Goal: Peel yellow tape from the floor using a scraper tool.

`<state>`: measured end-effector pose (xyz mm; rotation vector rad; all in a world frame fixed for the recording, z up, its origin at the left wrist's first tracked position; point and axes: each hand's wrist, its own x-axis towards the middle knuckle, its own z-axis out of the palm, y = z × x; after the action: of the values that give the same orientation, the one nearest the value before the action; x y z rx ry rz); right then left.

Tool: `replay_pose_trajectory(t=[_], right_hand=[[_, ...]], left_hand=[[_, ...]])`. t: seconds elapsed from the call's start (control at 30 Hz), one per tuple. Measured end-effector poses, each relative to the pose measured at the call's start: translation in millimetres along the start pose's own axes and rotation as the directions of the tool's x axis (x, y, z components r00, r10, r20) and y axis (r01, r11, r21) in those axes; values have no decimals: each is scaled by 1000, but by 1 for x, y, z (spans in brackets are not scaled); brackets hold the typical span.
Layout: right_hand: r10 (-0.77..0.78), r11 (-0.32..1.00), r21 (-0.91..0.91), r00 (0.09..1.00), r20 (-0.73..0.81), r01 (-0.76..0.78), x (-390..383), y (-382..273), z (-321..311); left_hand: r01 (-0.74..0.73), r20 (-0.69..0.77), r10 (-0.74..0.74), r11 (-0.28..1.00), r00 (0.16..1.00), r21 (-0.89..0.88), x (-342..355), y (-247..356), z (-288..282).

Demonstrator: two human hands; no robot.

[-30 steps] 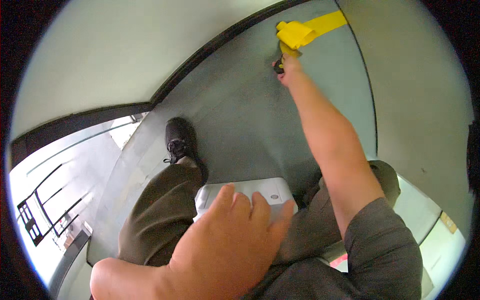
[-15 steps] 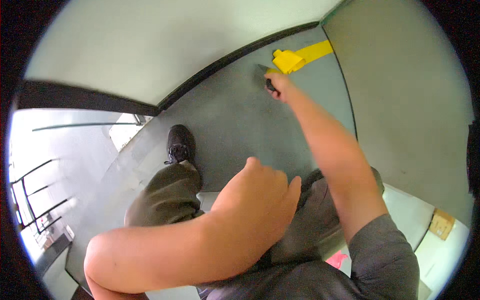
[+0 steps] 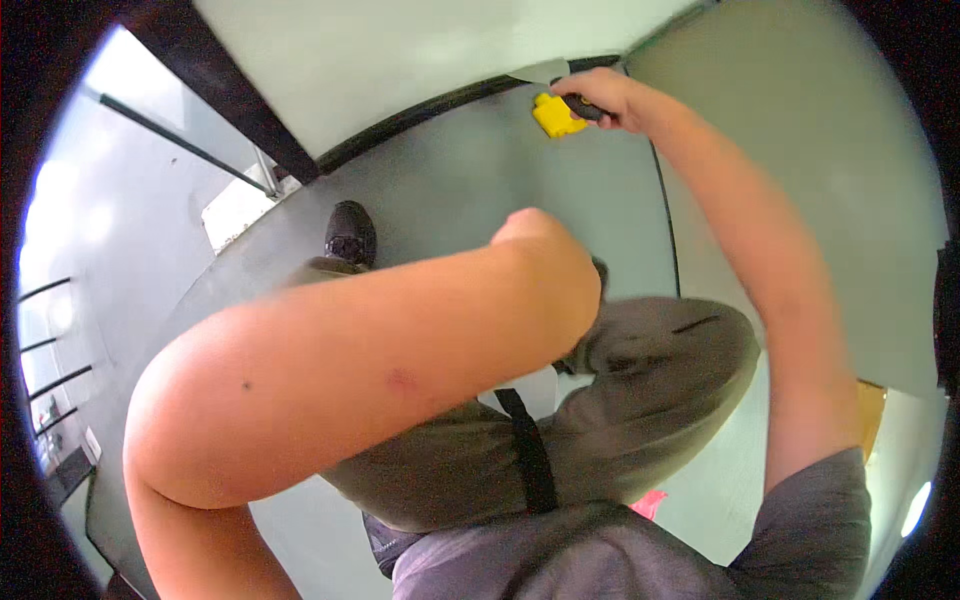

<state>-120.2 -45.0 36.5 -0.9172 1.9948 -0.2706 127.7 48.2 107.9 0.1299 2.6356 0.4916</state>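
Note:
My right hand (image 3: 615, 98) is closed around the black handle of a putty knife (image 3: 583, 106). The flat metal blade stretches left of the hand, over the dark skirting at the base of the pale wall. Just below the blade, a piece of yellow tape (image 3: 557, 118) lies bunched on the grey floor, partly covered by my fingers. My left hand (image 3: 547, 245) is bent at the wrist over the floor near my knee, with its forearm crossing in front of me. Its fingers are mostly hidden, and nothing shows in it.
Dark skirting (image 3: 420, 118) borders the pale wall ahead, and a grey panel (image 3: 800, 180) rises on the right. My black shoe (image 3: 350, 232) stands on the floor at left. Beyond it are an opening and dark rails (image 3: 60, 385). Something pink (image 3: 649, 503) lies below my leg.
My right hand has moved forward and right with the putty knife, bringing the blade from beside the yellow tape to the skirting. My left hand has moved forward, and my view has shifted.

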Motion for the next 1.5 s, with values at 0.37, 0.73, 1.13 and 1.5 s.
replay_pose_trajectory(t=[0.37,0.73,1.13,1.5], right_hand=[[59,718,683,990,129,-132,75,153,104],[141,518,843,987,82,-144,154,165,208],[254,396,896,961,106,-203,175,214,142],[167,378,918,984,58,-118,214,210,151]], left_hand=[[96,-302,-52,987,952,132,-8,-14,-23],[249,-310,-268,963,912,-98,0,-31,-33],[300,-101,-319,938,942,-173,2,-33,-47],[342,-60,-359,920,931,-194,26,-47,-57]])
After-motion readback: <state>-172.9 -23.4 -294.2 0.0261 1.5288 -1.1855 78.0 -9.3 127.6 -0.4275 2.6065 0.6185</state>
